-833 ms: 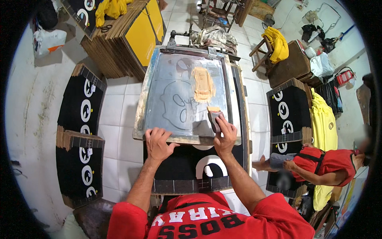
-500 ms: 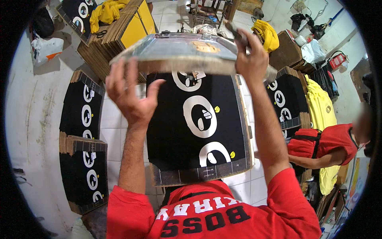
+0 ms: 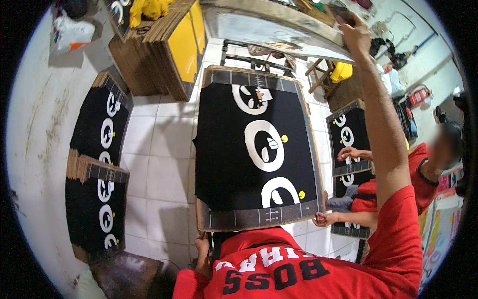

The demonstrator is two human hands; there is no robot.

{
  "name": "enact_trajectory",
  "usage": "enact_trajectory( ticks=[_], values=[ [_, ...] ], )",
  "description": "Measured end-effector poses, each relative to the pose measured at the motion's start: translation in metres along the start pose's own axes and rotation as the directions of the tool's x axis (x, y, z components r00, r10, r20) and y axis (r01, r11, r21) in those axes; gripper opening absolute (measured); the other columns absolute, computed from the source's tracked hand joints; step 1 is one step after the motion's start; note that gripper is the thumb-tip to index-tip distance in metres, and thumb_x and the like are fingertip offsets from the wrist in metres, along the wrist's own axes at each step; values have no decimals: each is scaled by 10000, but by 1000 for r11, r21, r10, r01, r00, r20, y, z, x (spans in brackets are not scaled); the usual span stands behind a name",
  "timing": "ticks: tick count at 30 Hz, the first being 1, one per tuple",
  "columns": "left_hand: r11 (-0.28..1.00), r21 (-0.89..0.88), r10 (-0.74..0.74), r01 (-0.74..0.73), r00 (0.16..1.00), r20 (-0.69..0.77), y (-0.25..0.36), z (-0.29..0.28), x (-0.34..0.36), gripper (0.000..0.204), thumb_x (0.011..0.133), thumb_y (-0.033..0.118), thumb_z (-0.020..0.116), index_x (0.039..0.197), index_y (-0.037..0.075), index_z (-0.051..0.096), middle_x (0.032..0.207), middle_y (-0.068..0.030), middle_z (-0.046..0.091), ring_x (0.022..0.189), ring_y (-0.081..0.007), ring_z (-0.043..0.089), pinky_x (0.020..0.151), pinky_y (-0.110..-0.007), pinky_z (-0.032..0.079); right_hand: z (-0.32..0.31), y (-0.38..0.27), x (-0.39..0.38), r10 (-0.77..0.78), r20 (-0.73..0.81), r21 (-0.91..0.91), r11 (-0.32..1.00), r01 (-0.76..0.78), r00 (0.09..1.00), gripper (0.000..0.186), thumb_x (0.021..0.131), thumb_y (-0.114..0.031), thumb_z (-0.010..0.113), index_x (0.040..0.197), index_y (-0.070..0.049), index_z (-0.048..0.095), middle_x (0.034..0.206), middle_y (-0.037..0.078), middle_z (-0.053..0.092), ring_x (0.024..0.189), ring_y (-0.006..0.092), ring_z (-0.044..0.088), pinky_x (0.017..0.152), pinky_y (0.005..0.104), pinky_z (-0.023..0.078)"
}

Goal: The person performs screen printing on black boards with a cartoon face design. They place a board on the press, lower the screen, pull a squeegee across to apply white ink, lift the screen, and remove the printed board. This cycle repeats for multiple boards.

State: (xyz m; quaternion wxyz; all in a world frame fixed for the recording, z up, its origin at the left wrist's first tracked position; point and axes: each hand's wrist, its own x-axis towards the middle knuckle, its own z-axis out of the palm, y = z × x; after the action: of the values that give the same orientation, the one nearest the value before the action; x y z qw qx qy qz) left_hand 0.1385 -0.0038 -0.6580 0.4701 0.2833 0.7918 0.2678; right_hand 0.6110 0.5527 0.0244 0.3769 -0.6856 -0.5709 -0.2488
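A black board (image 3: pixel 239 219) lies before me, covered by black fabric (image 3: pixel 224 149) printed with white rings and small yellow dots. Above its far end a screen-printing frame (image 3: pixel 279 22) is tilted up, its mesh side facing the board. My right hand (image 3: pixel 357 37) is raised high and closed at the frame's right end; a dark piece, which I cannot identify, shows by the fingers. Low down, my left hand (image 3: pixel 201 245) is closed at the board's near left corner, partly hidden by my sleeve. A co-worker's hand (image 3: pixel 326 219) touches the near right corner.
Boards with the same black prints stand at left (image 3: pixel 102 144) and right (image 3: pixel 348 129). A stack of boards with a yellow face (image 3: pixel 181 42) stands at the far left. The co-worker in red (image 3: pixel 420 159) is close on the right; a fire extinguisher (image 3: pixel 418 96) hangs beyond.
The frame has swung up and away from the board. My right hand rose with it; my left hand left the frame and dropped to the near left corner. The co-worker has reached in.
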Motion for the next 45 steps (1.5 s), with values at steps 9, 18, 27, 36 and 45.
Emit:
enact_trajectory(
  ticks=[9,18,27,36,45],
  values=[
    [888,402,354,-223,890,-287,-16,11,0,282,946,124,583,1173,42,729,956,-264,700,859,-480,664,736,-559,514,22,29,28,-26,64,27,999,24,998,547,866,-547,746,1348,-294,703,1206,48,766,1090,223,718,946,364,530],
    [881,473,175,11,921,-348,36,-28,21,232,957,78,547,1128,45,701,1039,-227,701,953,-445,664,804,-543,523,29,31,21,-45,38,-90,995,49,998,545,891,-576,683,1379,-332,672,1248,49,748,1136,259,703,974,380,521],
    [826,564,411,-15,700,-584,239,-188,69,176,968,253,634,935,141,765,891,-156,754,844,-390,710,738,-515,530,30,31,33,-69,-7,-73,995,68,998,573,914,-585,639,1432,-343,617,1285,84,725,1188,298,684,989,413,523],
    [879,455,470,-143,425,-774,319,-427,-108,339,989,295,687,1094,-24,734,1001,-149,757,919,-260,702,851,-394,532,42,29,49,-33,-9,-85,996,32,999,628,901,-540,616,1474,-289,574,1375,132,673,1229,366,659,1013,462,523],
    [895,9,98,-446,177,-979,202,-571,-185,186,1025,161,637,1063,-3,716,999,-39,718,913,-150,630,850,-313,493,57,31,71,-67,3,-11,998,67,998,575,936,-558,585,1452,-305,591,1386,124,666,1255,348,647,1010,461,524]
  ],
)
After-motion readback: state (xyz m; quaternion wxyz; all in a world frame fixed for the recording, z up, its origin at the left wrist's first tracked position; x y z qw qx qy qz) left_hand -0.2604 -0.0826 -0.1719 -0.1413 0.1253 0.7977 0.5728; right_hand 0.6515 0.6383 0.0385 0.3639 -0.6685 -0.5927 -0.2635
